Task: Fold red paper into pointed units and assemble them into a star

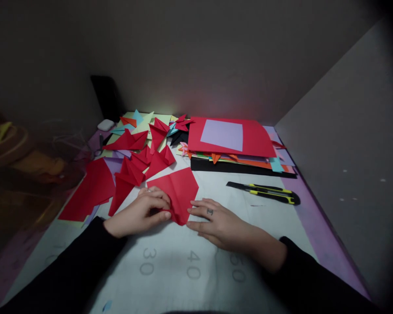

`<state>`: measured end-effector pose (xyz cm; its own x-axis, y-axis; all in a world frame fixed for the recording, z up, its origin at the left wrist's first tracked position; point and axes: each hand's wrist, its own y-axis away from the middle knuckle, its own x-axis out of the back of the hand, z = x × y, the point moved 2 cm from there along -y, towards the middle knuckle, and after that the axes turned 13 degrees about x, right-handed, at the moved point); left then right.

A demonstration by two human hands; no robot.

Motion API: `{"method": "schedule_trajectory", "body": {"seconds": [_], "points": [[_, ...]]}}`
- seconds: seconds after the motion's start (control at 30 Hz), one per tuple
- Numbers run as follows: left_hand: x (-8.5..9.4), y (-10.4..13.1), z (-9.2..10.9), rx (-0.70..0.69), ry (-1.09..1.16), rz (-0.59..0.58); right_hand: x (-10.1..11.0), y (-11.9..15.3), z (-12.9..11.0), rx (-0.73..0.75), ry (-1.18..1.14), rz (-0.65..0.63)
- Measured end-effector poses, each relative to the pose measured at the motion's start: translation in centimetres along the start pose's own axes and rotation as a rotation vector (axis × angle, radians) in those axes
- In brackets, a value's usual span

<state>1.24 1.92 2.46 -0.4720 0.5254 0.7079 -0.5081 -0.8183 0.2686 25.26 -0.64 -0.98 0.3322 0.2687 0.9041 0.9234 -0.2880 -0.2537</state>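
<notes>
A creased sheet of red paper [182, 190] lies on the white mat in front of me, its lower part partly folded. My left hand [153, 209] is curled over the paper's left edge, thumb and fingers closed on it. With its fingers stretched out, my right hand [216, 220] rests at the lower right edge, fingertips touching the paper. Several folded red paper pieces [127, 174] are heaped just beyond my left hand. The fingertips of the left hand are partly hidden.
A stack of coloured paper topped by a red sheet [249, 139] and a lilac sheet [222, 136] stands at the back. A yellow-black box cutter [265, 192] lies at right. Flat red paper [88, 192] lies at left. Dark phone-like slab [106, 96] leans against the wall.
</notes>
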Motion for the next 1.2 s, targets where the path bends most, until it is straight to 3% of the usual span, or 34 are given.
{"method": "schedule_trajectory", "body": {"seconds": [0.1, 0.63, 0.8, 1.2], "points": [[0.2, -0.1, 0.0, 0.002, 0.021, -0.009, 0.1, 0.0, 0.0, -0.004, -0.01, -0.002], [-1.7, -1.3, 0.1, 0.153, -0.205, 0.278, -0.1, -0.1, -0.1, -0.05, -0.028, -0.05], [-1.9, -1.4, 0.3, 0.167, -0.23, 0.294, -0.2, -0.3, -0.3, -0.045, 0.002, -0.093], [-2.0, -1.6, 0.3, 0.224, -0.196, 0.325, -0.3, -0.2, -0.3, -0.008, 0.037, -0.061]]}}
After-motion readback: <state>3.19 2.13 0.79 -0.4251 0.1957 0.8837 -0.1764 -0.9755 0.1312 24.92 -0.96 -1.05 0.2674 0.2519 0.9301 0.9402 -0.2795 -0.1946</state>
